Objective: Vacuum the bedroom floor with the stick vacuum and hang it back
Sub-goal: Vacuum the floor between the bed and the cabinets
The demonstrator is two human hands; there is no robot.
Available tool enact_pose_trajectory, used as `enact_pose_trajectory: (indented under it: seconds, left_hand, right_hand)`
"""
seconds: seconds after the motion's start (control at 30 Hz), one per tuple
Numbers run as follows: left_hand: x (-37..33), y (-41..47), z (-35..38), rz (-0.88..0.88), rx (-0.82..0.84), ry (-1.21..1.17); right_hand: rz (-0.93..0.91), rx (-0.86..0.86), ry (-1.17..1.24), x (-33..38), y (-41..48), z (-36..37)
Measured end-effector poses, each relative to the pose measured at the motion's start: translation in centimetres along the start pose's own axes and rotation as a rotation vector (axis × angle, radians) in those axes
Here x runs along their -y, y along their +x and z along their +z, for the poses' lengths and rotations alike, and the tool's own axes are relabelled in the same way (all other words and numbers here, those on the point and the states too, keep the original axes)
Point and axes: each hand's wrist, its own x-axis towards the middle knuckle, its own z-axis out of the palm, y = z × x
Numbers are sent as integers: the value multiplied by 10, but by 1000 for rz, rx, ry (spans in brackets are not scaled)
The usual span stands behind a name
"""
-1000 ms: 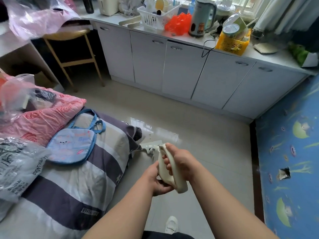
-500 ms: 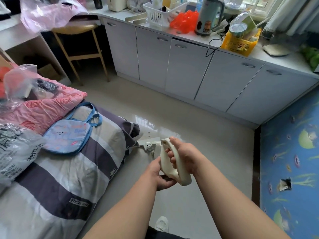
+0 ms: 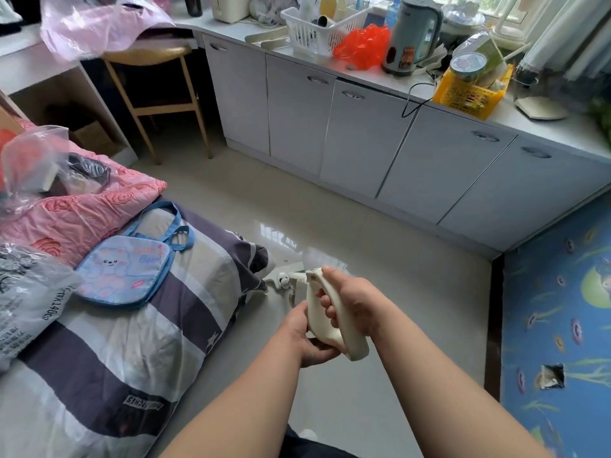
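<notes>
I hold the cream stick vacuum handle (image 3: pixel 317 294) in front of me with both hands. My right hand (image 3: pixel 355 300) wraps around the grip from the right, fingers curled through the loop. My left hand (image 3: pixel 305 338) cups the lower end of the handle from below and left. The vacuum's white head (image 3: pixel 287 281) shows on the shiny tiled floor (image 3: pixel 380 256) just beyond the handle, close to the bed corner; the shaft is hidden behind the handle.
A bed (image 3: pixel 125 342) with a striped duvet, a blue bag (image 3: pixel 132 269) and plastic bags fills the left. Grey cabinets (image 3: pixel 363 140) under a cluttered counter run across the back. A wooden stool (image 3: pixel 155 94) stands at the back left. A blue patterned wall (image 3: pixel 562 309) bounds the right.
The view has shifted slightly, with the bed and cabinets sliding in frame. Both hands stay on the handle, which sits a little farther right and lower.
</notes>
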Motion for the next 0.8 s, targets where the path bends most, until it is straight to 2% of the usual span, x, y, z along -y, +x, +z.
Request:
enact_pose_trajectory:
  seconds: [0.53,0.8]
  left_hand:
    - [-39,22,32,0,35,18]
    - [-42,46,60,41,16,-80]
  right_hand:
    - [36,31,-17,56,17,-9]
    - [27,79,-140,79,34,-35]
